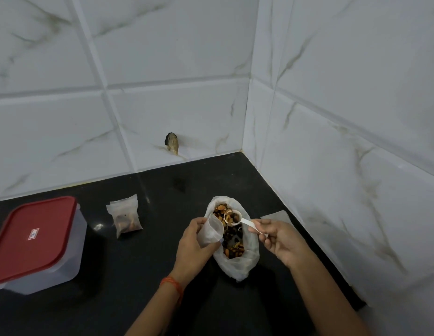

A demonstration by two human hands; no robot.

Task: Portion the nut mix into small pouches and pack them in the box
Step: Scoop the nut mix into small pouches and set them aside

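Observation:
A large clear bag of nut mix (235, 260) lies open on the black counter. My left hand (194, 246) grips a small empty pouch (212, 230) with its mouth held open, just left of the bag's opening. My right hand (276, 238) pinches the handle of a white plastic scoop (231, 218), whose bowl holds some nuts and hovers over the bag beside the pouch mouth. One filled pouch (126, 217) lies on the counter further left. The clear box with a red lid (34, 241), lid on, stands at the far left.
The black counter (128, 282) ends in a corner of white marble-look tiled walls behind and to the right. More flat empty pouches (276, 215) lie by the right wall behind my right hand. A small dark fixture (172, 143) sticks out of the back wall.

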